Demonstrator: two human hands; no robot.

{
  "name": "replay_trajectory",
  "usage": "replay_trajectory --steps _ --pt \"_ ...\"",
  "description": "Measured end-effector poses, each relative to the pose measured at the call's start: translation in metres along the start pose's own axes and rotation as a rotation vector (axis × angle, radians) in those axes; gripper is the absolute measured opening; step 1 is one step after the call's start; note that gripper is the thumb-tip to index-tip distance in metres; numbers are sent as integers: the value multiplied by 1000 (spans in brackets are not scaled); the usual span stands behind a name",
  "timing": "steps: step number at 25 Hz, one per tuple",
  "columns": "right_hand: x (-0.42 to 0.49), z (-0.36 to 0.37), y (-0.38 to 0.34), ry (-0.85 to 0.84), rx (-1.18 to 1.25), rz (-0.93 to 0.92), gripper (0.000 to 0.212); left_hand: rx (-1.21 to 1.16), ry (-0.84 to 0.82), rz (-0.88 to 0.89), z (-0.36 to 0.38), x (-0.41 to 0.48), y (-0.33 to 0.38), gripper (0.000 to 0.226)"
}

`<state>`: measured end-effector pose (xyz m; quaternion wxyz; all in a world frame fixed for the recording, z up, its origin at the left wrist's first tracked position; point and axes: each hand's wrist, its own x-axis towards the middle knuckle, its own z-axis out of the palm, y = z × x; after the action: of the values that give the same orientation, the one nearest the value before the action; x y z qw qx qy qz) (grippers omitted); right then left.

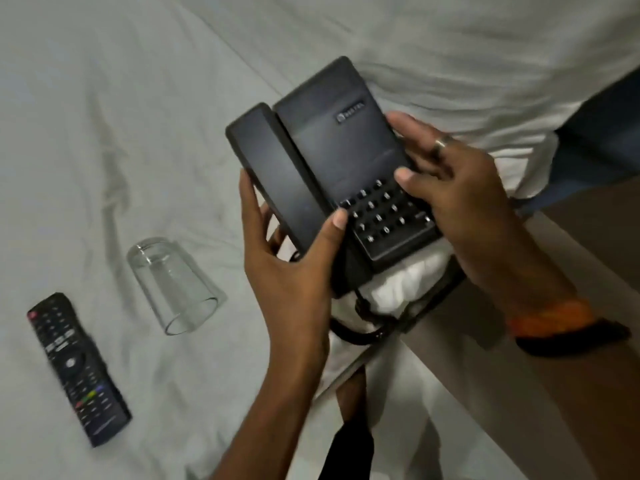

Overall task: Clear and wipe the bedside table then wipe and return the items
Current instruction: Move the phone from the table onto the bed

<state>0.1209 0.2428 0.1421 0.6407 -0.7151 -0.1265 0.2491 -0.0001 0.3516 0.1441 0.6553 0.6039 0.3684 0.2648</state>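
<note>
A black desk telephone (332, 147) with its handset on the cradle is held in the air above the bed's edge. My left hand (291, 268) grips its lower left side, thumb on the handset's end. My right hand (450, 188) holds the right side, thumb on the keypad, a ring on one finger. Under the phone sits a bunched white cloth (405, 282), and the black cord (367, 327) loops below it. A clear drinking glass (173, 285) lies on its side on the white bed sheet (121, 133). A black remote control (78, 368) lies at the left.
A white pillow or duvet (450, 46) lies at the top right. A tan surface (571, 244) runs along the bed's right side, with a blue patch (602, 133) beyond it. My right wrist wears an orange and black band (561, 323).
</note>
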Motion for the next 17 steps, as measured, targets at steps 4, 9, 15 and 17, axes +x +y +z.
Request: replay_trajectory --steps 4,9,15,17 --pt "76 49 3 -178 -41 82 56 -45 148 -40 -27 54 -3 93" --pt "93 80 38 -151 -314 117 58 32 130 -184 -40 78 -27 93" --pt "51 75 38 56 -484 -38 47 144 200 -119 -36 69 -46 93" --pt "-4 59 48 265 -485 -133 42 271 203 -82 -37 51 -59 92"
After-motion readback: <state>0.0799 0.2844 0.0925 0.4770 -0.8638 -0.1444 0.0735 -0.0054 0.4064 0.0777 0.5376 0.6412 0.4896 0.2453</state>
